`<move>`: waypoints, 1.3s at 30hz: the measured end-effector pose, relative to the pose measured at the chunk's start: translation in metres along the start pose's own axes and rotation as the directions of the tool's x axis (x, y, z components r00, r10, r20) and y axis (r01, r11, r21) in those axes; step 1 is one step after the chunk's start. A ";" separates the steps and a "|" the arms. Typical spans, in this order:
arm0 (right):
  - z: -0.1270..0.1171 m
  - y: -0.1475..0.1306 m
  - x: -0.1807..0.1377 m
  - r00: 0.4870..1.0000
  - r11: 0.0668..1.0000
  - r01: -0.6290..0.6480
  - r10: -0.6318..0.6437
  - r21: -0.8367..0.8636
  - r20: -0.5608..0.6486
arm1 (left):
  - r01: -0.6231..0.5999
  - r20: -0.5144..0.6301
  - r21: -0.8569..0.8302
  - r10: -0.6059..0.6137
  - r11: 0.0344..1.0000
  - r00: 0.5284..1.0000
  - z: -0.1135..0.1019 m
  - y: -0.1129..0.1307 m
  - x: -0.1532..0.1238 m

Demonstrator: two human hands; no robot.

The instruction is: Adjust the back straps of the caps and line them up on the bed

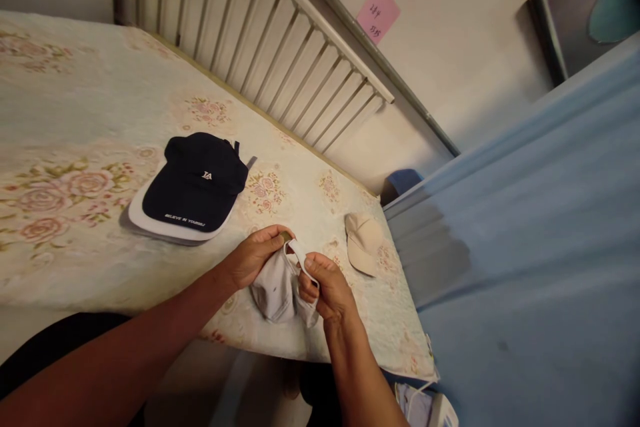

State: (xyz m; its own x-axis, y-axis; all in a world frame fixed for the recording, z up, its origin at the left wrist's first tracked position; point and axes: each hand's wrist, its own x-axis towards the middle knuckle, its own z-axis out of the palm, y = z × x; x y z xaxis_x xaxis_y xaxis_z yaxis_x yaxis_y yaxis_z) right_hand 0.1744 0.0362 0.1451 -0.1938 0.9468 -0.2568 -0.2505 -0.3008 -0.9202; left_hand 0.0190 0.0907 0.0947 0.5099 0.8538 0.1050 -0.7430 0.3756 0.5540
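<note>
Between my two hands is a light grey-white baseball cap (274,288), its back strap turned up toward me over the floral cloth. My left hand (257,253) pinches the buckle end of the strap, closed on the cap. On the other side my right hand (327,283) has its fingers wrapped round the strap's free part. A black cap (200,177) with white lettering lies to the left, stacked on a white-brimmed cap (173,232). Off to the right rests a beige cap (363,243), apart from my hands.
The floral cloth (100,107) covers a wide flat surface. A white radiator (260,33) runs along the far wall, with a pink note (379,12) above it. A blue curtain (520,267) hangs at the right, and a dark blue object (401,181) sits in the far corner.
</note>
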 end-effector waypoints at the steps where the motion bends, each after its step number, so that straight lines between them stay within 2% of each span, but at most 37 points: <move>1: 0.000 0.001 0.000 1.000 1.000 0.000 0.000 -0.003 0.004 | -0.001 0.001 -0.005 0.001 1.000 1.000 0.000 0.000 0.000; 30: 0.002 0.011 0.003 1.000 0.999 -0.008 0.009 0.036 -0.029 | 0.016 0.013 0.025 -0.016 1.000 1.000 0.000 -0.002 -0.002; 39: 0.008 0.011 0.003 0.996 1.000 -0.002 0.002 -0.002 -0.087 | 0.004 -0.007 0.058 -0.003 0.998 1.000 0.001 -0.002 -0.001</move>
State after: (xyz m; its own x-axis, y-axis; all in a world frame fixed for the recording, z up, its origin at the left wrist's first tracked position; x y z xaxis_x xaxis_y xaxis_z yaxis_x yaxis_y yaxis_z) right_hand 0.1640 0.0346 0.1369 -0.1113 0.9527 -0.2829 -0.2482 -0.3023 -0.9203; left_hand 0.0200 0.0884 0.0948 0.5092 0.8551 0.0973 -0.7148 0.3572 0.6012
